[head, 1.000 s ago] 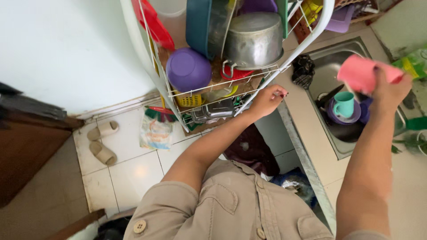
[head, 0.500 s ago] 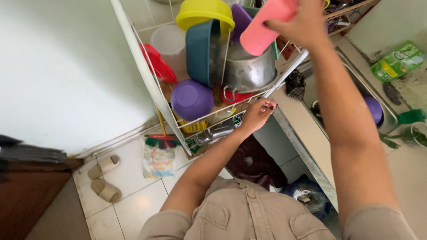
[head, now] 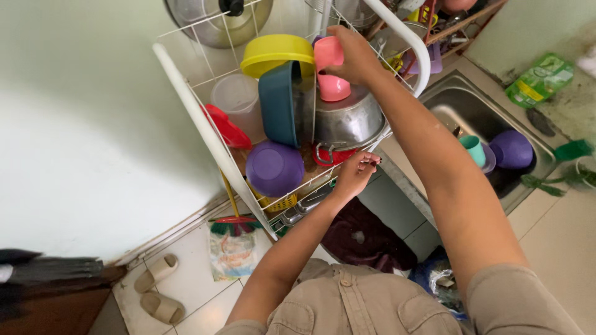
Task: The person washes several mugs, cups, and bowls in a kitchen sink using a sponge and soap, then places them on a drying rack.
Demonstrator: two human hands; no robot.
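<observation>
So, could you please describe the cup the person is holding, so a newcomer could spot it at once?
Start at the white wire dish rack left of the sink. Above its steel pot, the right hand grips a pink cup. It is the only pink cup held up; another rests inverted on the pot.

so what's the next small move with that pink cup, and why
Probably lower the pink cup a little and let go. The right hand holds it mouth down just above another pink cup resting on the steel pot, while the left hand grips the rack's front rim.
</observation>
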